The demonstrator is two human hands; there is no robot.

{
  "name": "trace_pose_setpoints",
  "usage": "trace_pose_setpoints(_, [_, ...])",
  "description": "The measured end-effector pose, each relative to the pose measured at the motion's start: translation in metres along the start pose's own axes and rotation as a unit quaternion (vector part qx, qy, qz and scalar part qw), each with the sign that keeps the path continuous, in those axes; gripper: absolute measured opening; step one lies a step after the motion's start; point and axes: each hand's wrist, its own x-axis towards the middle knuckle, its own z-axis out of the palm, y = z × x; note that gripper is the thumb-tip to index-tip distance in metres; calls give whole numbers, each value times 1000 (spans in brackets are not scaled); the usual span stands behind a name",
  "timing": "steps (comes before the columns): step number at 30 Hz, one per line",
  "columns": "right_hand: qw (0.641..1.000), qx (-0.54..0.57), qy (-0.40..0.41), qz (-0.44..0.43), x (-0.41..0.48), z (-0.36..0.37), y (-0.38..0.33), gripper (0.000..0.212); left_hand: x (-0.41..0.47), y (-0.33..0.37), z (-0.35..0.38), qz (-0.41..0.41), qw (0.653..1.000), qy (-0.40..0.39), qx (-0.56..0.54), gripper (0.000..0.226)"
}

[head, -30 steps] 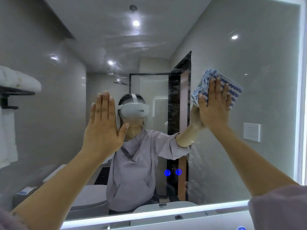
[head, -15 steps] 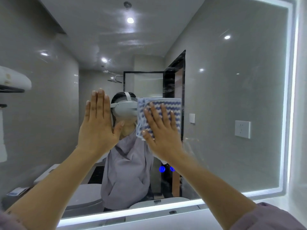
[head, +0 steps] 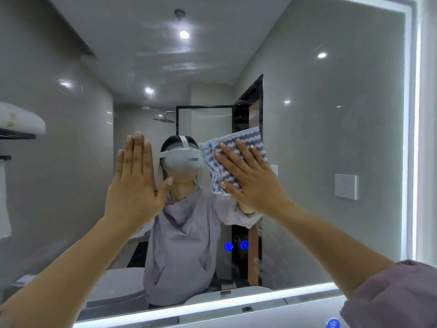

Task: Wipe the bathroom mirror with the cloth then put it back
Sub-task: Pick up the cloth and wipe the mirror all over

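Note:
A large lit bathroom mirror (head: pixel 331 138) fills the head view. My right hand (head: pixel 250 178) presses a blue-and-white striped cloth (head: pixel 236 140) flat against the glass near the middle, fingers spread over it. My left hand (head: pixel 134 183) lies flat on the mirror to the left of it, fingers together and holding nothing. The cloth's lower right part is hidden under my palm.
Two blue touch buttons (head: pixel 236 245) glow on the mirror's lower middle. A bright light strip (head: pixel 212 304) runs along its bottom edge and another up its right side. The reflection shows a person with a headset, a wall socket (head: pixel 345 186) and a towel shelf (head: pixel 21 125).
My right hand swept the cloth from the upper right of the mirror leftwards and down to the centre, then slightly back right. My left hand stayed flat on the glass.

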Motion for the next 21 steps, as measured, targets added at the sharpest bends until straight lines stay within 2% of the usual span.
trace_pose_setpoints(9, [985, 12, 19, 173, -9, -4, 55, 66, 0, -1, 1, 4, 1000, 3, 5, 88])
trace_pose_setpoints(15, [922, 89, 48, 375, -16, -7, 83, 71, 0, -2, 5, 8, 1000, 19, -11, 87])
trace_pose_setpoints(21, [897, 87, 56, 430, -4, -7, 69, 68, 1, -3, 8, 7, 999, 25, -18, 88])
